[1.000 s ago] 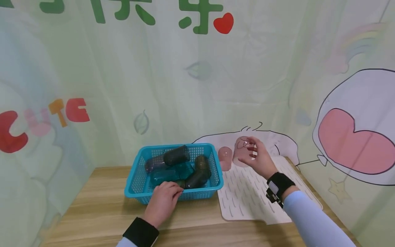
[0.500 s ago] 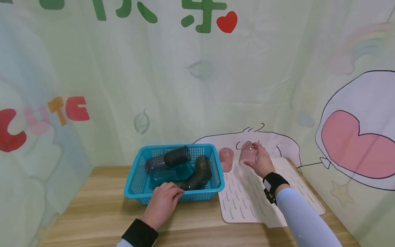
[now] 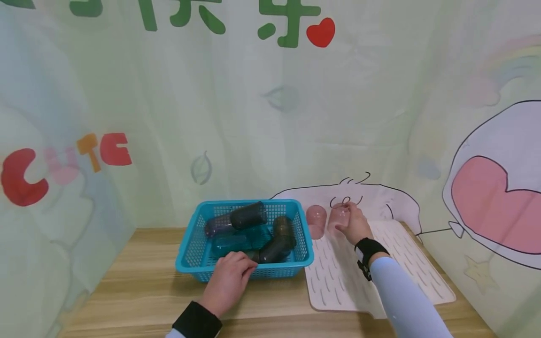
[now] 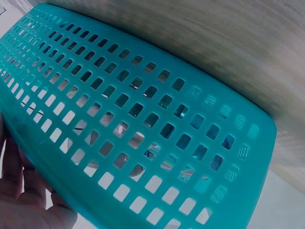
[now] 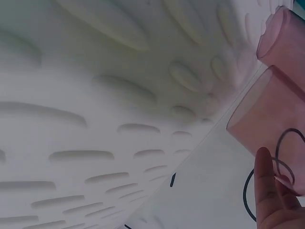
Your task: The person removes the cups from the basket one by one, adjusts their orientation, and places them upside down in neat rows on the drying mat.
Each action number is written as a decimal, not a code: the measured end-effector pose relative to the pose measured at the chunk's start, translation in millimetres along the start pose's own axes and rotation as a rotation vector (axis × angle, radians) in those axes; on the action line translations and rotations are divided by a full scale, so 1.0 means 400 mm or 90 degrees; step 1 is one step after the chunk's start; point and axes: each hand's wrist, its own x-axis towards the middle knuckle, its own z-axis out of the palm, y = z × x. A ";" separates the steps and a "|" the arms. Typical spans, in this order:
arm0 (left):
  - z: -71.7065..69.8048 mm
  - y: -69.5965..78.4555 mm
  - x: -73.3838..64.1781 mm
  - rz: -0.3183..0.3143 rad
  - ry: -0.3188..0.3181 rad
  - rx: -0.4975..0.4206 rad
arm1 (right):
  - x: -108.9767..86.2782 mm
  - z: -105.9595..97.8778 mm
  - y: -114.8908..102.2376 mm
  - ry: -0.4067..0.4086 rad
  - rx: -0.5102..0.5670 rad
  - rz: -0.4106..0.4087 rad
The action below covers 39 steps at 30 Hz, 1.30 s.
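My right hand holds a clear pink cup by its upper part, thumb on the near side. The cup is upside down at the back of the white ridged mat; in the right wrist view its open rim is close to the mat and a finger lies along its wall. A second pink cup stands inverted just left of it, beside the basket. My left hand grips the front rim of the blue-green plastic basket; its fingers show at the rim in the left wrist view.
Inside the basket lie several see-through cups: a dark grey one, a purple one, a teal one and a brown one. The basket stands on a wooden table. A printed curtain hangs behind.
My right hand has lowered the pink cup toward the mat, slightly right of the other pink cup. My left hand keeps its place on the basket rim. The head view has shifted a little.
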 end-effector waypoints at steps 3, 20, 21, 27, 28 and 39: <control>0.001 0.002 -0.002 -0.002 0.000 0.002 | -0.001 0.009 0.004 -0.009 0.000 0.004; -0.002 0.006 -0.001 -0.020 -0.005 -0.005 | 0.006 0.029 0.011 -0.056 -0.008 0.065; -0.002 0.005 -0.002 -0.021 -0.004 -0.007 | 0.006 0.030 0.009 -0.059 -0.013 0.067; -0.002 0.006 -0.001 -0.020 -0.001 -0.013 | 0.005 0.022 0.001 -0.072 -0.028 0.081; -0.001 0.006 -0.001 -0.019 -0.001 -0.011 | 0.005 0.020 -0.001 -0.075 -0.028 0.085; 0.003 0.000 -0.001 -0.008 0.007 -0.012 | -0.009 -0.005 -0.012 -0.098 -0.028 0.092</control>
